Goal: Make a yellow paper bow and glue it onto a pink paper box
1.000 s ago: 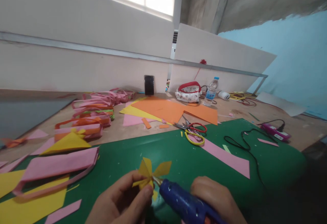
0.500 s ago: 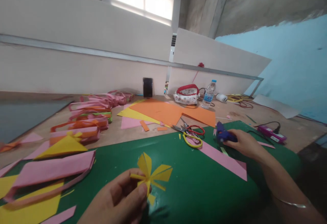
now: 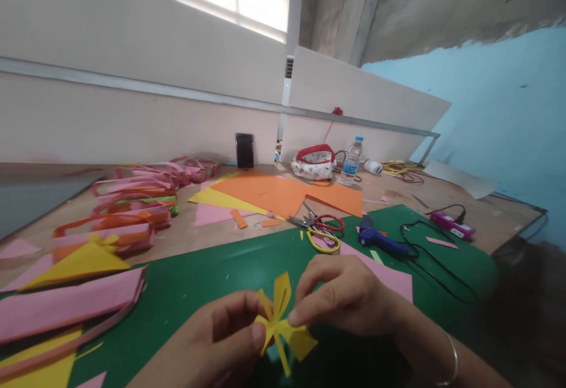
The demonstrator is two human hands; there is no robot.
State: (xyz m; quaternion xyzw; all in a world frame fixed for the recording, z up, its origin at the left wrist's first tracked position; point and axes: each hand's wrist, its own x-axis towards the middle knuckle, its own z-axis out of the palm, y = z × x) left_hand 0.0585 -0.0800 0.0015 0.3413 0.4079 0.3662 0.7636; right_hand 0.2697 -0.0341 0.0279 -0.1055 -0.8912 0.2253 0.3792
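A yellow felt-like bow (image 3: 283,326) with several loops and tails hangs over the green mat. My left hand (image 3: 221,335) pinches it by its left side between thumb and fingers. From the right, my right hand (image 3: 342,293) is closed with thumb and fingertips at the bow's centre, gripping it there. A blue glue gun (image 3: 387,243) lies on the mat beyond my right hand, with its black cord trailing right. Scissors with red and yellow handles (image 3: 325,242) rest behind the bow, near a pink strip (image 3: 391,276) partly hidden by my right hand.
Pink and orange strap-handled pieces (image 3: 128,232) and a yellow folded piece (image 3: 79,267) line the left side. Orange sheets (image 3: 269,190), a phone (image 3: 244,150), a pouch (image 3: 313,167) and a water bottle (image 3: 351,164) stand farther back. A purple power strip (image 3: 453,224) lies right.
My right hand has let go of the glue gun, leaving it on the mat, and come left to the bow. The bow has turned in my left hand and shifted slightly right.
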